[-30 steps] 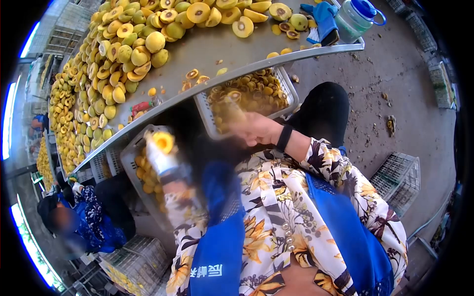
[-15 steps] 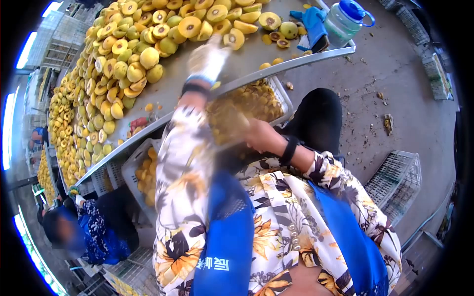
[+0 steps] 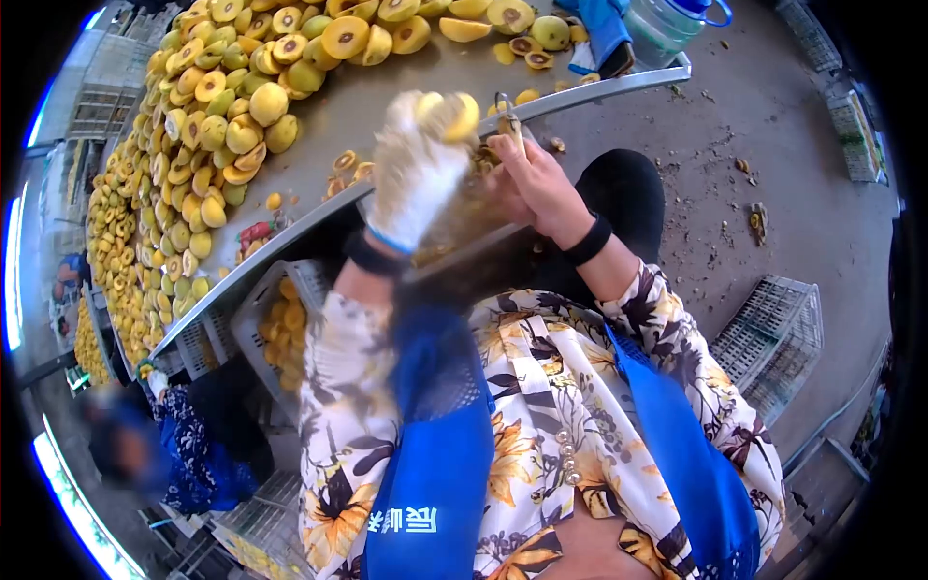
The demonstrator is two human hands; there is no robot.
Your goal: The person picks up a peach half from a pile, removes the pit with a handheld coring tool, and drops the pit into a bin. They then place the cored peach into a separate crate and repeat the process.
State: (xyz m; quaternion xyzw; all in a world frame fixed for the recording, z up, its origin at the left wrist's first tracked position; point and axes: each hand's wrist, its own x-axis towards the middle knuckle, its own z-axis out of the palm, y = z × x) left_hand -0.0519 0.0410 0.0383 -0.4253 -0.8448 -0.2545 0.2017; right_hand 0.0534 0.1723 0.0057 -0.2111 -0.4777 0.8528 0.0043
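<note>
White-gloved left hand (image 3: 416,174) has drawn back across the grey metal table (image 3: 343,111) to its near edge, gripping a yellow cut fruit (image 3: 464,118); bare right hand (image 3: 541,188) clasps a metal-looped tool (image 3: 514,130).

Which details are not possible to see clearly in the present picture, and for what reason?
All in the head view:
Fruit in the left grip: blurred, so whether it is one piece or two is unclear.
Handle of the tool: lower part hidden by the right grip.
Bottle: top cut off by the upper edge.
Crate at left: partly covered by the left sleeve.
</note>
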